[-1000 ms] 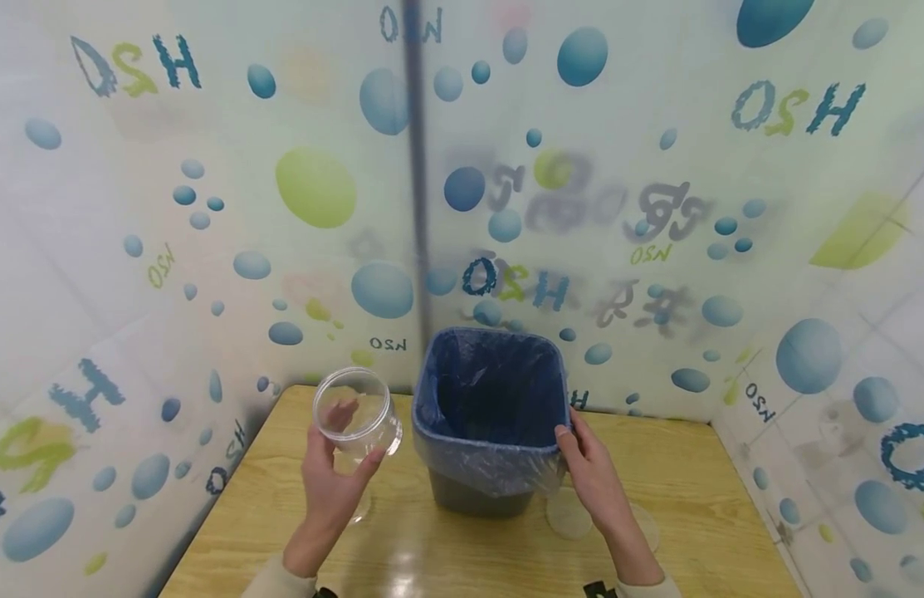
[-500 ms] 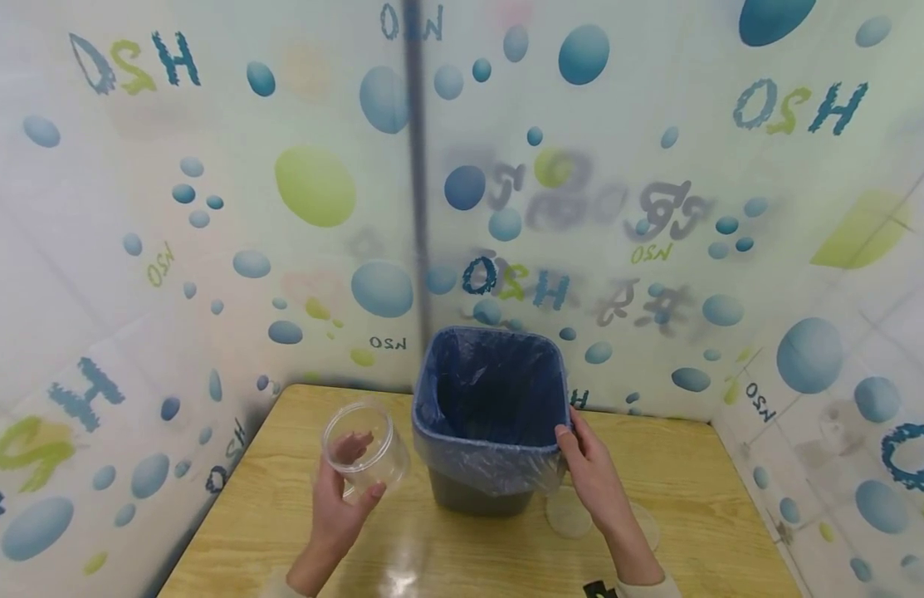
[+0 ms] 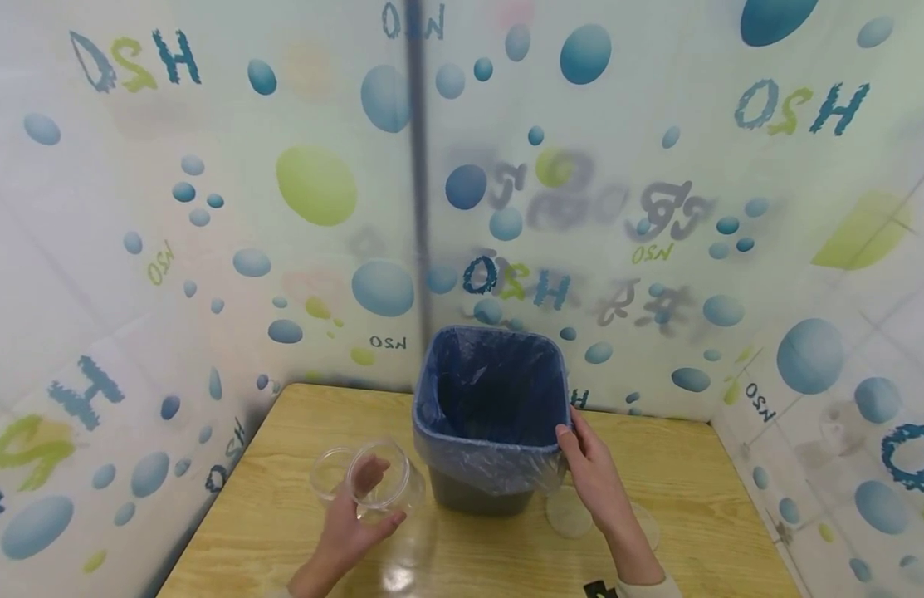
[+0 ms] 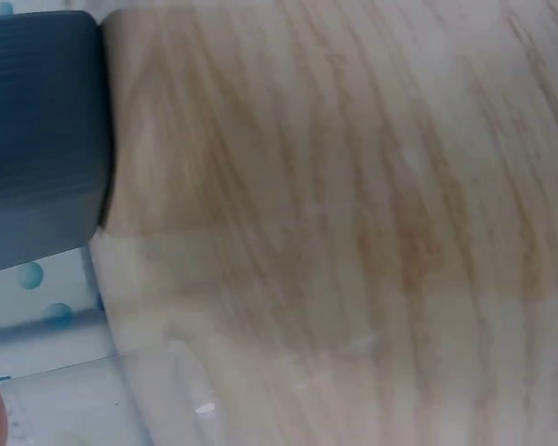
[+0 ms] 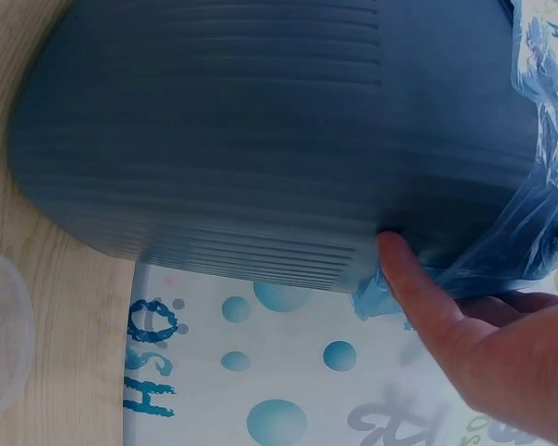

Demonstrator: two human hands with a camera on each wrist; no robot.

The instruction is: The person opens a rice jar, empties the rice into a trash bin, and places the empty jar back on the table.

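Observation:
My left hand (image 3: 353,531) holds a clear, empty plastic jar (image 3: 408,490) with its mouth tilted up, low over the table and left of the bin. Part of that jar (image 4: 84,400) and a fingertip show at the lower left of the left wrist view. Beside it stands a second clear jar (image 3: 327,472), partly overlapped by the held one. My right hand (image 3: 598,473) grips the right rim of a dark bin (image 3: 480,492), thumb on the outside over the blue plastic liner (image 3: 499,465). The right wrist view shows the fingers (image 5: 428,302) against the bin wall.
Two round translucent lids, a nearer-bin lid (image 3: 569,512) and another lid (image 3: 646,527), lie on the wooden table (image 3: 693,498) by my right forearm. Patterned sheeting (image 3: 320,274) closes in the back and both sides.
My left hand has lowered the jar and moved it rightward and nearer to me, uncovering the second jar. My right hand and the bin have stayed in place.

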